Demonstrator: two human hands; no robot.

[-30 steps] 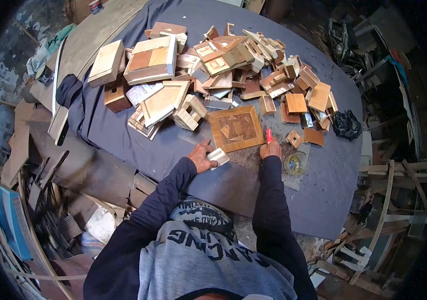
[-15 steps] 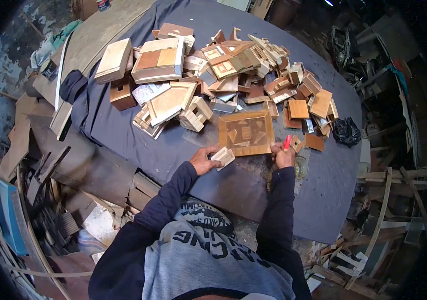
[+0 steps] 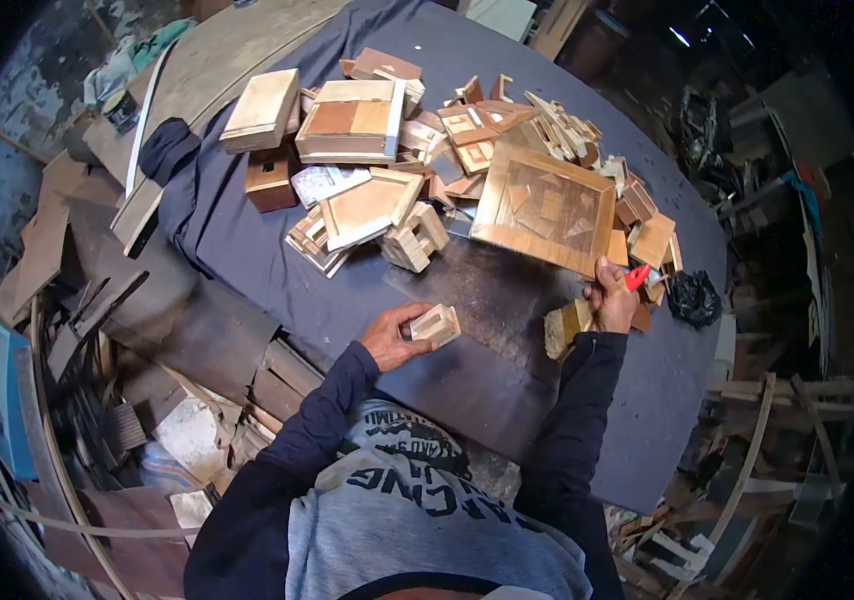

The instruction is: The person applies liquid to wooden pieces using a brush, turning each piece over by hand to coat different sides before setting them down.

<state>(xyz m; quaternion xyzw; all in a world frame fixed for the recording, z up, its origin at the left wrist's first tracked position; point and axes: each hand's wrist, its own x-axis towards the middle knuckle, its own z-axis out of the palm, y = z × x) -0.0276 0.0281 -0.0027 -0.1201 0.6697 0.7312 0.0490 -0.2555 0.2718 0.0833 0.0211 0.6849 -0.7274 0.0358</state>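
Observation:
My left hand is closed round a small pale wooden piece with a recess in its face, above the near edge of the table. My right hand grips a paintbrush with a red handle end and pale bristles pointing left. Its fingertips also hold the near right corner of a framed wooden panel, which is tilted up over the pile. Geometric shapes show within the panel's frame.
A heap of small wooden boxes and pieces covers the far side of the cloth-covered table. A black plastic bag lies at the right. Scrap wood crowds the floor on both sides.
My right hand has moved right and away from me, lifting and tilting the framed panel toward the pile. The brush bristles now show. My left hand has shifted slightly left and nearer my body.

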